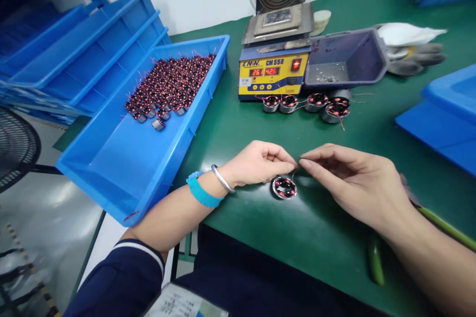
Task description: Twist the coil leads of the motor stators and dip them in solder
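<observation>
A motor stator [284, 188], a metal ring with copper windings, lies on the green bench top just below my fingertips. From it a thin copper wire [293, 174] rises to where my hands meet. My left hand [262, 162] is closed, thumb and index finger pinching at the wire above the stator. Close beside it, my right hand [353, 178] pinches the wire's end between thumb and fingertips. Beyond my hands, several more stators [288, 104] stand in a row with their leads sticking out. A green-handled hand tool [376, 262] lies partly hidden under my right forearm.
At left a blue bin [111, 158] holds a heap of stators [174, 81], with stacked blue bins behind. A yellow solder pot [275, 72] stands at the back, beside a purple-grey tray [357, 54] with metal scraps. Gloves [420, 59] and a blue bin [446, 104] are at right.
</observation>
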`<state>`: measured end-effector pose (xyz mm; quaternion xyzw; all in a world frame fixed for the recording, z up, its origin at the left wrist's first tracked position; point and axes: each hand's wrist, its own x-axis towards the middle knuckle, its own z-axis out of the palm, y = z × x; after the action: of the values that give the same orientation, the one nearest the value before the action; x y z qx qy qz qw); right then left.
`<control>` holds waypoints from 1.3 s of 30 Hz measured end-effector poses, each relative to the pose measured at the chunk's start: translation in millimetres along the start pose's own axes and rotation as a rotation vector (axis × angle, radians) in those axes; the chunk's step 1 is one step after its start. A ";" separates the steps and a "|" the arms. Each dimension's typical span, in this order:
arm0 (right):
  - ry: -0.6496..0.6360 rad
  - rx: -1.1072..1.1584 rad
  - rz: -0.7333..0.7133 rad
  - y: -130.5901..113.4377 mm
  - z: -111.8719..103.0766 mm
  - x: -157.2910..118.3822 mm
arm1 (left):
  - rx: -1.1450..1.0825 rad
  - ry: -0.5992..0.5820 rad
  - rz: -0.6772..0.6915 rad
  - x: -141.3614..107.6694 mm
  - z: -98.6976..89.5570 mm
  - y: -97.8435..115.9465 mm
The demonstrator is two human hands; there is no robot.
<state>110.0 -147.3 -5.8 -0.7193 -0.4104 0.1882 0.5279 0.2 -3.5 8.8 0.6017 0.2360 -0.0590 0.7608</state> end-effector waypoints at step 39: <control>-0.147 -0.179 -0.447 2.8 -7.2 3.3 | 0.068 -0.126 -0.030 -3.3 -5.7 3.1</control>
<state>118.1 -149.4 -5.2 -0.6390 -0.6118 0.0814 0.4591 -3.2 2.0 12.1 0.6188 0.1947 -0.1160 0.7521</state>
